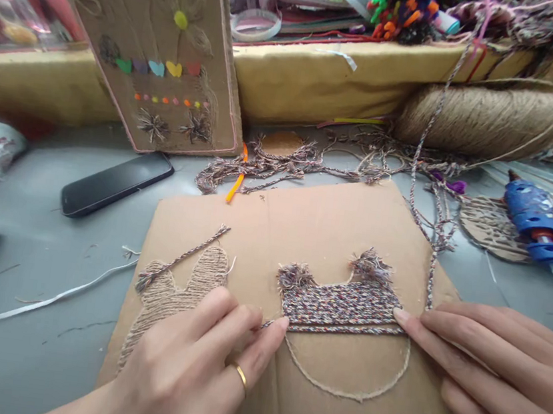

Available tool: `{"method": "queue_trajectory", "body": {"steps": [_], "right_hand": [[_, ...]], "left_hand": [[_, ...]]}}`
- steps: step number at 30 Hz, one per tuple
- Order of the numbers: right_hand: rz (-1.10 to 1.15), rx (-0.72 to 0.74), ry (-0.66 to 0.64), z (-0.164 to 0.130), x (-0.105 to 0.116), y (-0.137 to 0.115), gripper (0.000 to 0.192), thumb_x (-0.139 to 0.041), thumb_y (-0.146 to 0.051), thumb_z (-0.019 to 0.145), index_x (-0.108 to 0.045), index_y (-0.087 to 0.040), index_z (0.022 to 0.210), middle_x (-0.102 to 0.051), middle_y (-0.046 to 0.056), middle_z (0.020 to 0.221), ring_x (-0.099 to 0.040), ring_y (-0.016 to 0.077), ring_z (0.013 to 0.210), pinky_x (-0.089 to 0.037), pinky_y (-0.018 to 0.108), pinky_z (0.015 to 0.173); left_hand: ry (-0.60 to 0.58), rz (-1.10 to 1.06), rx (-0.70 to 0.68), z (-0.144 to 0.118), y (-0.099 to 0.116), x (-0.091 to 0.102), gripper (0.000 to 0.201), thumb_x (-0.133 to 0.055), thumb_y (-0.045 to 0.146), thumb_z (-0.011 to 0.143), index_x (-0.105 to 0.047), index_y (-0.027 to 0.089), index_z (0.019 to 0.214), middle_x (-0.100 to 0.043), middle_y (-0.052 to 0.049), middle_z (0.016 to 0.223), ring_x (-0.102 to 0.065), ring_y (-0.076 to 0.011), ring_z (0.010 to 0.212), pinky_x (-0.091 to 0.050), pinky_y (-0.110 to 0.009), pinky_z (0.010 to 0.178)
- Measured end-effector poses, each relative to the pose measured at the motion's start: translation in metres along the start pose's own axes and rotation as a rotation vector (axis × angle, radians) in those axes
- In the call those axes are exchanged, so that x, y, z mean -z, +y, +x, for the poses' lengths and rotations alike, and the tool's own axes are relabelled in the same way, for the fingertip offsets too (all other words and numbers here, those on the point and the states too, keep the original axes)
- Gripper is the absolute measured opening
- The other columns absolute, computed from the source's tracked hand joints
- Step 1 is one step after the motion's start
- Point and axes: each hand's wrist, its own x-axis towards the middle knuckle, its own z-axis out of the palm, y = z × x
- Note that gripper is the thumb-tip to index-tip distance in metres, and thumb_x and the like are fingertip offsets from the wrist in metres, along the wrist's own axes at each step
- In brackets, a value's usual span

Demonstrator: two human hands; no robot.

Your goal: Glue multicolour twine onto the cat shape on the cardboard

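A sheet of cardboard (263, 232) lies on the grey table with rows of speckled multicoloured cord (340, 302) fixed on it inside a twine outline (358, 398). My left hand (203, 352), wearing a gold ring, pinches the cord's lowest strand at its left end. At the strand's right end my right hand (498, 368) presses it with a fingertip, and the cord runs up from beneath these fingers. Two frayed tufts (373, 264) top the rows. Left of them is a shape filled with beige twine (179, 302), partly hidden by my left hand, with a short cord piece (195, 251) across it.
A blue glue gun (542, 213) rests at right, below a large twine spool (489, 119). Tangled cord (271, 166) lies behind the cardboard. A black phone (118, 184) and a decorated cardboard panel (170, 86) are at left. A gold-covered ledge (312, 77) runs along the back.
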Motion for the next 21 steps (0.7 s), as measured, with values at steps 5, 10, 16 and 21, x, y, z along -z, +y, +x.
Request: {"method": "queue_trajectory", "body": {"steps": [5,10,16,21], "right_hand": [[-0.049,0.078,-0.062,-0.003,0.000,0.005,0.063,-0.052,-0.017,0.082,-0.035,-0.019,0.142,-0.064,0.009,0.115,-0.058,0.0271,0.106,-0.044,0.045,0.096],[0.044,-0.081,-0.022,0.000,0.012,0.008,0.053,-0.047,-0.016,0.085,-0.043,-0.021,0.138,-0.066,0.002,0.113,-0.060,0.0185,0.104,-0.045,0.030,0.096],[0.094,-0.046,-0.065,0.019,0.015,-0.010,0.057,-0.048,-0.010,0.083,-0.039,-0.015,0.139,-0.061,0.003,0.123,-0.052,0.0170,0.117,-0.038,0.026,0.103],[0.100,0.192,-0.129,0.040,0.006,-0.020,0.057,-0.045,-0.006,0.083,-0.033,-0.006,0.140,-0.056,0.003,0.132,-0.036,0.0149,0.131,-0.019,0.031,0.114]], "left_hand": [[-0.019,0.005,-0.026,-0.001,0.002,0.000,0.031,-0.039,0.011,0.094,-0.070,0.010,0.099,-0.065,-0.006,0.077,-0.052,-0.0180,0.075,-0.039,-0.026,0.059],[0.003,0.029,-0.042,-0.002,0.000,-0.003,0.037,-0.033,0.005,0.092,-0.069,0.009,0.098,-0.063,-0.006,0.075,-0.050,-0.0171,0.072,-0.039,-0.027,0.062],[-0.006,-0.028,-0.026,-0.011,0.001,-0.010,0.033,-0.036,0.009,0.093,-0.066,0.007,0.106,-0.060,-0.008,0.079,-0.049,-0.0201,0.079,-0.040,-0.031,0.070],[-0.001,-0.069,0.002,-0.015,0.001,-0.014,0.030,-0.039,0.012,0.093,-0.063,0.009,0.112,-0.059,-0.008,0.081,-0.049,-0.0201,0.080,-0.040,-0.029,0.064]]}}
